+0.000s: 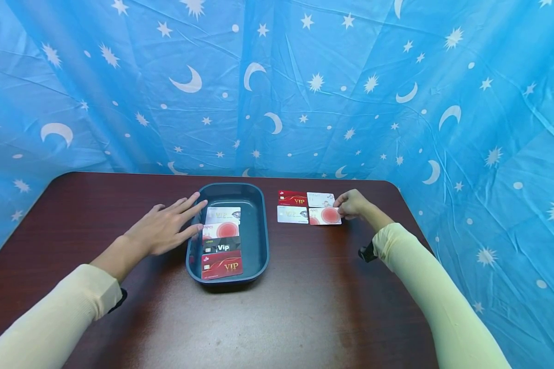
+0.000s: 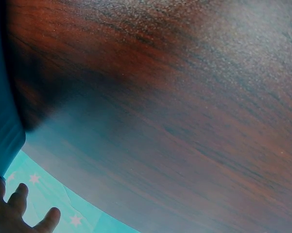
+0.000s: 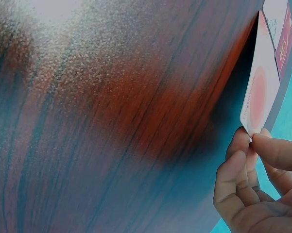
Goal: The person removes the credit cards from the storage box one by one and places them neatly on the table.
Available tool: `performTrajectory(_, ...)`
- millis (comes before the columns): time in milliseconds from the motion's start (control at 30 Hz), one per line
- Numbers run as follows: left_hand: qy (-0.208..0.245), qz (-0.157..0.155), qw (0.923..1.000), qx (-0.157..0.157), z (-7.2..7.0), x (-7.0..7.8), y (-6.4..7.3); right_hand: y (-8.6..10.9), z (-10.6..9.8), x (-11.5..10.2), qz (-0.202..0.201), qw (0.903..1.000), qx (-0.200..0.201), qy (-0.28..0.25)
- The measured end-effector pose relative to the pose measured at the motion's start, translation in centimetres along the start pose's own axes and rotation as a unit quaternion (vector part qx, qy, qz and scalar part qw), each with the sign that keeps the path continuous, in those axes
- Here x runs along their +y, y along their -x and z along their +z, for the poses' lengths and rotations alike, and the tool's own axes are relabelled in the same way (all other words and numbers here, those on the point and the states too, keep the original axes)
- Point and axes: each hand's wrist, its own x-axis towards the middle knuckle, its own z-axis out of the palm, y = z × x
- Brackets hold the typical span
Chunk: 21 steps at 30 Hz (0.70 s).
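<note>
My right hand (image 1: 352,204) pinches the near right corner of a white card with a red circle (image 1: 320,217) between thumb and finger. In the right wrist view that card (image 3: 258,92) tilts up off the table at its near edge. Beside it lie a red VIP card (image 1: 292,198), a pale floral card (image 1: 320,199) and a silver VIP card (image 1: 292,214). With fingers spread, my left hand (image 1: 162,229) reaches to the left rim of a dark blue tray (image 1: 257,246); its fingertips are at the rim.
Inside the tray, a silver card (image 1: 221,214), a white red-circle card (image 1: 220,230), a black Vip card (image 1: 220,246) and a red VIP card (image 1: 221,266) overlap in a column. A blue star-and-moon curtain (image 1: 277,92) hangs behind the brown table (image 1: 304,307).
</note>
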Motion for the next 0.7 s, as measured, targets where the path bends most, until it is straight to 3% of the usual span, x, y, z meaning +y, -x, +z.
performTrajectory(700,-0.001,0.000,1.0000,-0.001,0.08,0.04,-0.07,-0.09,0.37,0.27,0.019,0.9997,0.015,0.004)
